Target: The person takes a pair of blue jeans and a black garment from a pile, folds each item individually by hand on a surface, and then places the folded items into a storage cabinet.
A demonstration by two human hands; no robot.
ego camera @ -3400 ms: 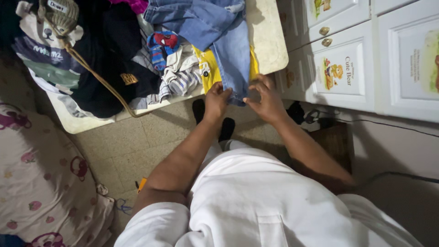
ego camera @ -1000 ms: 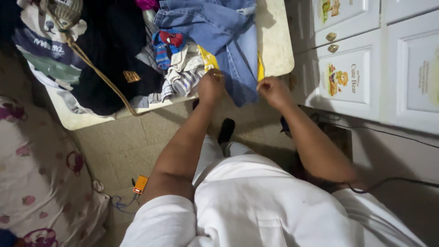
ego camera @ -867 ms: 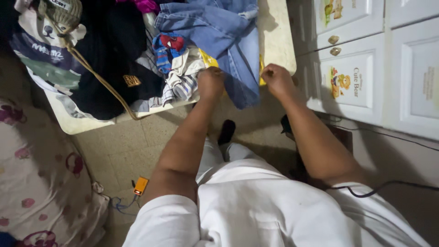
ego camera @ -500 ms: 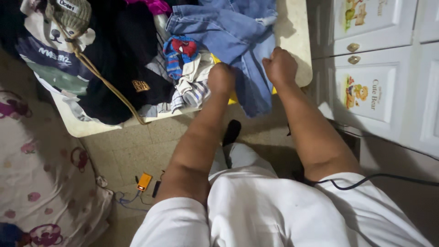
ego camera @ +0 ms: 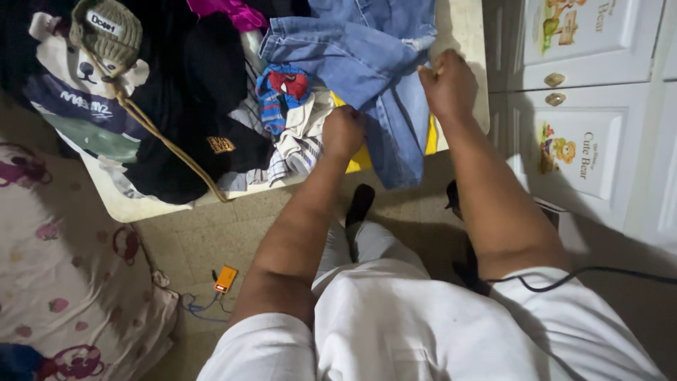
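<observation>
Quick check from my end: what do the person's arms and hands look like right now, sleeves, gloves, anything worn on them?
Both arms are bare from short white sleeves down. The left hand and right hand wear no gloves; no ring, watch or bracelet shows. A thin black cable crosses by the right upper arm at the sleeve edge.

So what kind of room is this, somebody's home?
Most likely a home bedroom or child's room: white cabinet doors with bear pictures, a patterned bedspread, and a table piled with clothes, including the jeans both hands grip.
</observation>
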